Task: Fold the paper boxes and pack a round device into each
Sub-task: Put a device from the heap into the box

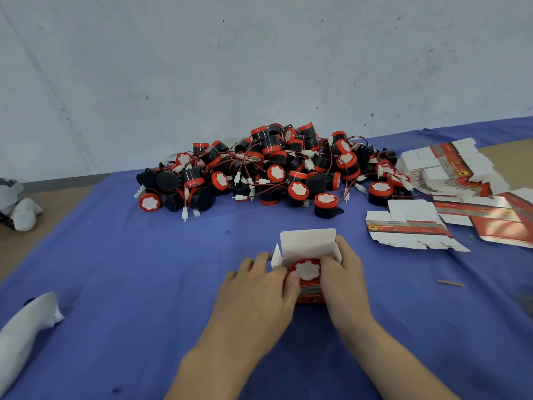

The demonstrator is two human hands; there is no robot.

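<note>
A small paper box [307, 243] stands on the blue cloth with its white top flaps open. A round device [307, 269] with a red rim and white centre sits inside it. My left hand [256, 295] holds the box's left side, thumb touching the device. My right hand [344, 272] grips the right side, thumb on the device's rim. A large pile of round devices [277, 168], black and red with red wires, lies behind. Flat unfolded boxes [409, 226] lie to the right.
More stacks of flat box blanks [450, 166] sit at the far right. A white cloth bundle [26, 324] lies at the near left, and another white object [24, 212] at the far left. A small wooden stick [450, 282] lies right of my hands.
</note>
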